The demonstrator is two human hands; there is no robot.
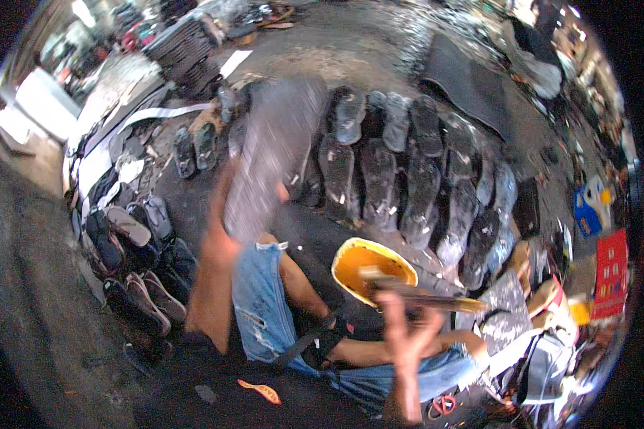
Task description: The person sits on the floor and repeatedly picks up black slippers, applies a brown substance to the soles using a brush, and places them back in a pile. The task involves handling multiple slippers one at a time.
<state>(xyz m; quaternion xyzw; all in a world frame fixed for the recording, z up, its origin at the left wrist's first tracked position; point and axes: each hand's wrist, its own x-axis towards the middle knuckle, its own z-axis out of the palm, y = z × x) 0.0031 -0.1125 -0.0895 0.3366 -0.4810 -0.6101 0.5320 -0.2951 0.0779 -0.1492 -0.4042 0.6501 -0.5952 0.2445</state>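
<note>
A long, flat grey sole-shaped piece with rounded ends (283,139) is held up at a slant, its upper end leaning right, its surface streaked by motion blur. To its lower right, a slim dark-handled tool (436,299), yellow at the right end and pale at the left, lies nearly level, blurred, its pale end over an open, roughly oval container with orange-yellow inside and whitish rim (345,252); contact there is unclear.
</note>
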